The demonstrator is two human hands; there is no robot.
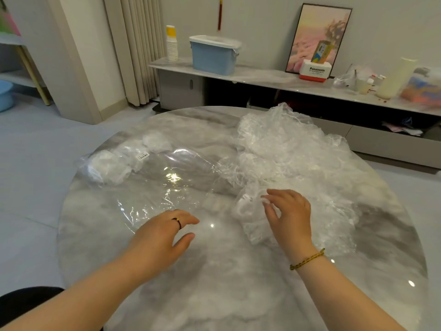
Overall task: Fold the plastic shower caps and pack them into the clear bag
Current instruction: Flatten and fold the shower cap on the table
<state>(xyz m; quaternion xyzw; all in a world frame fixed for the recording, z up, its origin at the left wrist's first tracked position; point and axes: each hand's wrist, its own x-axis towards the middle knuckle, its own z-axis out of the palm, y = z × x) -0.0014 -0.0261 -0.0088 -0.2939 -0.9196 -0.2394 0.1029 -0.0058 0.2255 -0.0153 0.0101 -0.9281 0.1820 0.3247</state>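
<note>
Two hands over the table (214, 290): left hand (164, 232), fingers relaxed, holding nothing, beside the clear bag (171, 185); right hand (290, 218), fingers loosely curled on a crumpled shower cap (248, 211), pinch indeterminate; beyond, folded caps (112, 163) occupy the bag's far-left end; loose cap pile (286, 144) at far right.
</note>
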